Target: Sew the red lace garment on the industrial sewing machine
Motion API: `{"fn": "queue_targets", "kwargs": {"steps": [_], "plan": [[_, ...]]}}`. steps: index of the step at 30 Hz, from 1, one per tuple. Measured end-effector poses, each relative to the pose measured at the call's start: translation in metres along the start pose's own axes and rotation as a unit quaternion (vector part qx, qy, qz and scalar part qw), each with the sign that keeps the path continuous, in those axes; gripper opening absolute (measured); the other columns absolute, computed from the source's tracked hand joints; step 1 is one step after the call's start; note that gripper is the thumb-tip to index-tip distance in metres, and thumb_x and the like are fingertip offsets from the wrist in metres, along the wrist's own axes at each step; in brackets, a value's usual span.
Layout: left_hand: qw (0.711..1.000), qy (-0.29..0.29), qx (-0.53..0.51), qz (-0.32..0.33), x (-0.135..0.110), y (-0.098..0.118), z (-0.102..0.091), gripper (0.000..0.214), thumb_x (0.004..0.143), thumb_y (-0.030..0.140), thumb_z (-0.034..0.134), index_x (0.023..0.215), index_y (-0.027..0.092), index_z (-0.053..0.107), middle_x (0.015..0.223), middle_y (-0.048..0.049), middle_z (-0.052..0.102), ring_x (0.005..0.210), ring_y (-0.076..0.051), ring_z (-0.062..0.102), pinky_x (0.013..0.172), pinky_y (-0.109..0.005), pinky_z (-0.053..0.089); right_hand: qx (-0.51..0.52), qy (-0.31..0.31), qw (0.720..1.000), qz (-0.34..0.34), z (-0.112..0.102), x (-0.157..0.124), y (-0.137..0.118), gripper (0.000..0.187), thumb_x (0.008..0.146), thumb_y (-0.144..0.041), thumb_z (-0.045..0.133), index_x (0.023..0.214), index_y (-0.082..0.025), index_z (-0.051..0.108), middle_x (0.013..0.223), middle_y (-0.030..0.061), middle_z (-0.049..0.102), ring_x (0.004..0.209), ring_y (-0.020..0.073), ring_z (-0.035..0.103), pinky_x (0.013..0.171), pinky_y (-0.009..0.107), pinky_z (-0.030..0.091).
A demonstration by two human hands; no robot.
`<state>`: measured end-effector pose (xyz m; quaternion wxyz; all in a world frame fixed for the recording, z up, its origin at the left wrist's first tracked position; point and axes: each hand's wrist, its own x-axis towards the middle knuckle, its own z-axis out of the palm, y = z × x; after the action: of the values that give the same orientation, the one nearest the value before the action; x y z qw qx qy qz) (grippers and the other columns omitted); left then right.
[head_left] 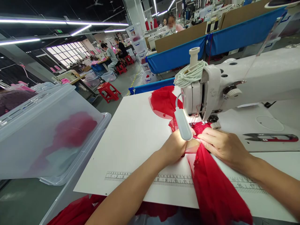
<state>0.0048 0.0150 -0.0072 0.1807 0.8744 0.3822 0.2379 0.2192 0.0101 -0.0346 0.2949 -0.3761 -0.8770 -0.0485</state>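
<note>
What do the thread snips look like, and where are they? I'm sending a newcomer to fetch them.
Start at the white sewing machine on the white table. On the table below the machine's arm, beyond the right hand, lie the thread snips: slim dark metal blades with a red inner strip, the only tool lying there.

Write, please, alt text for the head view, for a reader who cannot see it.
Two hands, left and right, press red fabric flat under a white sewing machine on a white table. Thread snips lie to the right; a clear bin stands left.
</note>
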Motion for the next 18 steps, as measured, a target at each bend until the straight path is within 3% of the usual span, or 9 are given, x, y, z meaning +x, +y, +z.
{"fn": "queue_targets", "kwargs": {"steps": [2,5,11,18], "plan": [[0.999,0.008,-0.051,0.004,0.0,-0.002,0.001,0.022,0.1,0.012,0.04,0.107,0.018,0.061,0.108,-0.0067,0.071,0.096,-0.017,0.068,0.085,-0.032,0.059,0.002,0.002,1.0,0.0,0.0,-0.001,-0.001,0.033,0.104,-0.023,0.041,0.089,-0.021,0.07,0.08,0.0019,0.066,0.06,0.013,0.058,0.049,0.026,0.036],[1.0,0.019,-0.006,0.013,-0.002,-0.006,0.007,0.013,0.099,0.017,0.051,0.101,0.017,0.064,0.103,-0.0066,0.071,0.096,-0.018,0.067,0.086,-0.031,0.059,-0.01,0.005,1.0,-0.024,-0.003,0.0,-0.003,0.036,0.106,-0.024,0.039,0.089,-0.02,0.071,0.076,0.0016,0.065,0.058,0.0125,0.057,0.049,0.026,0.036],[0.98,0.011,0.186,0.076,-0.004,-0.013,0.014,0.028,0.104,0.024,0.043,0.098,0.018,0.07,0.088,-0.0059,0.067,0.082,-0.017,0.065,0.072,-0.03,0.057,-0.038,0.023,0.998,-0.045,-0.008,-0.003,-0.003,0.024,0.105,-0.026,0.046,0.105,-0.018,0.068,0.098,0.0076,0.073,0.065,0.0156,0.064,0.051,0.028,0.04],[0.971,-0.023,0.219,0.089,-0.014,-0.004,0.009,0.03,0.104,0.018,0.039,0.096,0.015,0.068,0.086,-0.0066,0.064,0.068,-0.014,0.058,0.055,-0.024,0.05,-0.021,-0.014,0.998,-0.061,-0.01,-0.005,0.0,0.023,0.101,-0.014,0.044,0.097,-0.02,0.066,0.091,0.0042,0.07,0.066,0.016,0.061,0.05,0.029,0.037]]}}
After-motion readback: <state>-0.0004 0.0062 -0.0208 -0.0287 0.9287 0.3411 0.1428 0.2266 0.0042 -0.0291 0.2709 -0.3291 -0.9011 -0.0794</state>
